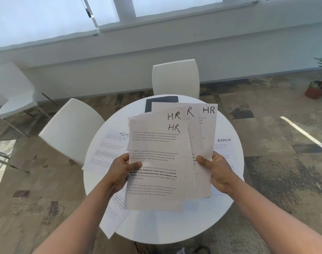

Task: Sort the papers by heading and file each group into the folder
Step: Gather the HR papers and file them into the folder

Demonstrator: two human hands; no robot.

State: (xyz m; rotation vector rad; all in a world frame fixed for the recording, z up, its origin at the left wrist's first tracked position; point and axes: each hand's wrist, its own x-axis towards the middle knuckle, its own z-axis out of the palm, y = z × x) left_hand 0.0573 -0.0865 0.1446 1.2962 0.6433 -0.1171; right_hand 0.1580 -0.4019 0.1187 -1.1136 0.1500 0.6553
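I hold a fanned stack of several HR papers (156,154) above the round white table (165,228). My left hand (120,171) grips the stack's left edge, thumb on the front sheet. My right hand (217,171) grips the right edge, thumb across the sheets. On the table to the left lies an ADMIN paper (109,149), and another ADMIN paper (225,149) lies to the right. One more sheet (112,219) hangs over the table's near left edge; its heading is hidden. A dark folder (156,101) lies at the table's far side, partly covered by the held stack.
Two white chairs stand at the table, one at the far side (175,77) and one at the left (70,129). A third white chair (15,99) is further left. A potted plant (317,87) sits on the patterned carpet at the right, below a windowed wall.
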